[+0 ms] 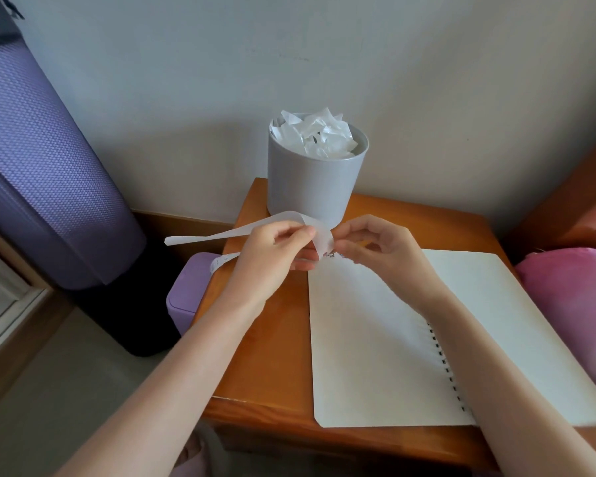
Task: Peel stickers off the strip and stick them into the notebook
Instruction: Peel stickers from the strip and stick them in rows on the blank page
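Both hands meet above the top-left corner of the notebook [365, 346], which lies open on the desk [272, 359], a glossy orange-brown wooden top with rounded edges. The left hand [276, 249] pinches the strip [255, 227] between thumb and fingers. It's thin, white, slightly see-through paper, looping in a soft curl over the fingertips, with one flat end sticking out to the left and a second length trailing lower down. The right hand [379, 249] has its fingers curled, thumb and forefinger tips right at the strip's hanging end. There's a tiny dark print there, but it's too small to read, and I cannot tell whether that hand grips anything.

The notebook pages are blank, matte and cream, and the black spiral binding [444, 366] shows only below the right forearm.

Behind the hands stands a smooth grey round cup [313, 184], stuffed with crumpled white paper [315, 134]. A lilac box [186, 297] peeks out, half hidden behind the desk's left edge. A rolled purple mat [42, 166] with a dimpled texture leans at the left, cut off by the frame. Something soft and pink [572, 297] is cropped at the right.
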Tool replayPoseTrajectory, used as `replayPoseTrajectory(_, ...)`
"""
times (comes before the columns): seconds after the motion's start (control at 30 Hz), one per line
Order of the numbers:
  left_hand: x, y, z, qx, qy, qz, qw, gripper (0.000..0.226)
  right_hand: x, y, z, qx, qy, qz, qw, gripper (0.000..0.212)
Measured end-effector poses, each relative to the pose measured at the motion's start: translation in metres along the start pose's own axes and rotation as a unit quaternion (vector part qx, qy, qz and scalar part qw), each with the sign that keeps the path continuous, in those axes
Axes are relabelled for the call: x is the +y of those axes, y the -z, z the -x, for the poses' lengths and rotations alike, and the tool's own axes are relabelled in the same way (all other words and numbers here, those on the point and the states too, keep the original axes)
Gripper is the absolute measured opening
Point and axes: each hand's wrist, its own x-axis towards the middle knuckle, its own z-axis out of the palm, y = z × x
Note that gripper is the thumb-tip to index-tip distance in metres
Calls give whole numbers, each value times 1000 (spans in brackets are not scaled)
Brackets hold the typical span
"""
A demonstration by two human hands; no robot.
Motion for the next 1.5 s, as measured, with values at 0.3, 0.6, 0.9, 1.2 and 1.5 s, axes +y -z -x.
replayPoseTrajectory(0.3, 3, -1, 3, 6, 14, 25, 1000, 12, 0, 0, 2, 7, 2, 5, 1000, 7)
replayPoseTrajectory(0.6, 5, -4, 3, -14, 4, 33, 999, 14, -2, 0, 2, 25, -17, -64, 998, 6)
replayPoseTrajectory(0.9, 4, -3, 6, -42, -43, -37, 997, 7, 2, -2, -1, 46, 5, -45, 998, 15)
replayPoseTrajectory(1.2, -3, -3, 2, -37, -52, -65, 996, 7, 4, -2, 0, 43, 9, 0, 999, 7)
replayPoseTrajectory(1.5, -4, -3, 1, -36, -57, -66, 996, 6, 4, -1, 1, 39, 17, 9, 999, 9)
